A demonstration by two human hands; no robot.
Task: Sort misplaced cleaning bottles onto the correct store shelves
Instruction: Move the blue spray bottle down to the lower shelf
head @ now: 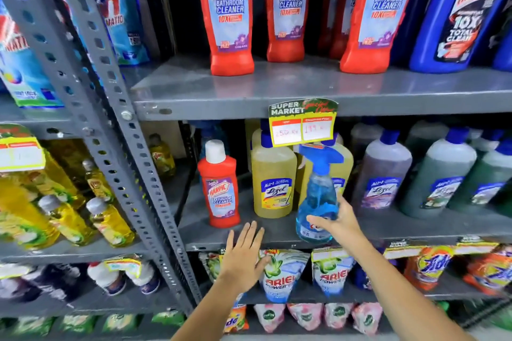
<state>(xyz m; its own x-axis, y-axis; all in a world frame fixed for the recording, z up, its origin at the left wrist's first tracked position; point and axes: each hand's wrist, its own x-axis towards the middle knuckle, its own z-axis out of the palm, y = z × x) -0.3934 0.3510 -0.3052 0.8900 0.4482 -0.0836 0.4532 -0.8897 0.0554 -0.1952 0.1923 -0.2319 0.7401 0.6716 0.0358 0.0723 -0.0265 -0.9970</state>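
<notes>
Gripping: right hand [338, 221] wraps its fingers round the lower body of the spray bottle [318, 196].
Left hand [243, 253]: fingers spread flat, holding nothing, hovering at the shelf edge [210, 243].
Spray bottle: upright at the front of the middle shelf, just before the yellow bottles [273, 183].
Red bottle [220, 185]: standing left of them, looks misplaced.
Handling: likely light, stiff plastic, smooth label; the narrow neck under the trigger offers a surer hold.
</notes>
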